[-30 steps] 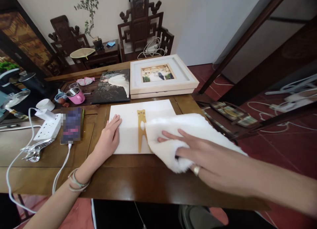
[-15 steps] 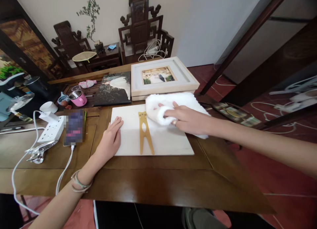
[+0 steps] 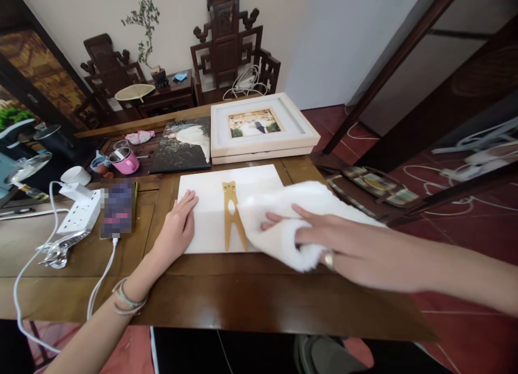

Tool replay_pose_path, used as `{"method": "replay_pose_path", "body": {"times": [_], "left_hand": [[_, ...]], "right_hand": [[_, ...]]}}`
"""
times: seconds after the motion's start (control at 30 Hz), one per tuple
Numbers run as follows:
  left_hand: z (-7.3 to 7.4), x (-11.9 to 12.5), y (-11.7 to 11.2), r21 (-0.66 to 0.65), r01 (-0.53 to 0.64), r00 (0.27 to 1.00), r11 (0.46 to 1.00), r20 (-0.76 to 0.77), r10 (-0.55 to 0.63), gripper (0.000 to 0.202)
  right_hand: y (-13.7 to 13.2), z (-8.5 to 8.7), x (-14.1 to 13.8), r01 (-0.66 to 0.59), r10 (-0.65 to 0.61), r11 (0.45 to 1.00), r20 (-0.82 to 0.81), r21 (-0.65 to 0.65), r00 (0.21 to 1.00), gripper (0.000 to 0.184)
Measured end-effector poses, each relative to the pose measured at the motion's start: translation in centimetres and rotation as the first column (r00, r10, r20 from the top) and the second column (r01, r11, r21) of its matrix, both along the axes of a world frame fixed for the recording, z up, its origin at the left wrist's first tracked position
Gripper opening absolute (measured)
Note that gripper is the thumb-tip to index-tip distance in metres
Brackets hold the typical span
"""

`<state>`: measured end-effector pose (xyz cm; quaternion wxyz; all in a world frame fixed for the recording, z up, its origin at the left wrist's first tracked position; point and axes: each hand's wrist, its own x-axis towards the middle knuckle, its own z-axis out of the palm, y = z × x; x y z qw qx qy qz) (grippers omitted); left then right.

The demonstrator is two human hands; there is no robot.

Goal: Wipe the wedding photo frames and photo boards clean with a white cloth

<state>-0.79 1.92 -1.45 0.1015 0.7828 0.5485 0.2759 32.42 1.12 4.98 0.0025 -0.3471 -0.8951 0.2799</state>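
My left hand (image 3: 180, 223) lies flat with fingers stretched out on the left edge of a white board (image 3: 206, 201). On that board lies a yellow cat-shaped piece (image 3: 231, 215) with two long legs and a small oval hole. My right hand (image 3: 319, 236) grips a fluffy white towel (image 3: 279, 201), its fingers partly sunk into the folds. The towel covers the board's right side and touches or nearly touches the yellow piece; its far end trails to the right past the table edge. A ring shows on one right finger.
Behind the board stand a light wooden picture frame (image 3: 265, 147) and a dark canvas picture (image 3: 182, 147). To the left are a pink mug (image 3: 124, 161), a phone (image 3: 118, 209) on a cable, a white power strip (image 3: 81, 211) and a crumpled silvery object (image 3: 60, 250).
My right hand has drawn the towel toward me and to the right, from the board's far right corner to its near right edge. The left hand stays on the board.
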Motion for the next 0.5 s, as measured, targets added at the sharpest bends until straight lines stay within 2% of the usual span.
{"method": "replay_pose_path", "body": {"times": [0.07, 0.17, 0.27, 0.37, 0.5], "left_hand": [[0.1, 0.0, 0.0, 0.002, 0.002, 1.0, 1.0, -0.005, -0.002, 0.041], [0.2, 0.0, 0.0, 0.004, 0.002, 1.0, 1.0, -0.003, -0.002, 0.041], [0.2, 0.0, 0.0, -0.007, 0.0, 1.0, 1.0, 0.003, 0.0, 0.042], [0.2, 0.0, 0.0, -0.012, 0.002, 1.0, 1.0, 0.007, -0.001, 0.043], [0.1, 0.0, 0.0, -0.004, 0.003, 1.0, 1.0, -0.006, -0.003, 0.044]], "right_hand": [[2.8, -0.7, -0.8, 0.042, -0.039, 0.996, -0.03, 0.081, 0.999, 0.033], [7.0, -1.3, -2.1, 0.02, -0.003, 0.985, -0.1, 0.169, 0.995, 0.025], [9.4, -1.6, -2.9, 0.045, -0.012, 0.968, -0.13, 0.246, 0.991, 0.02], [8.4, -1.5, -3.1, 0.046, -0.023, 0.966, -0.092, 0.254, 0.995, 0.024], [3.0, -0.4, -2.6, 0.01, -0.006, 0.988, -0.024, 0.156, 1.0, 0.033]]}}
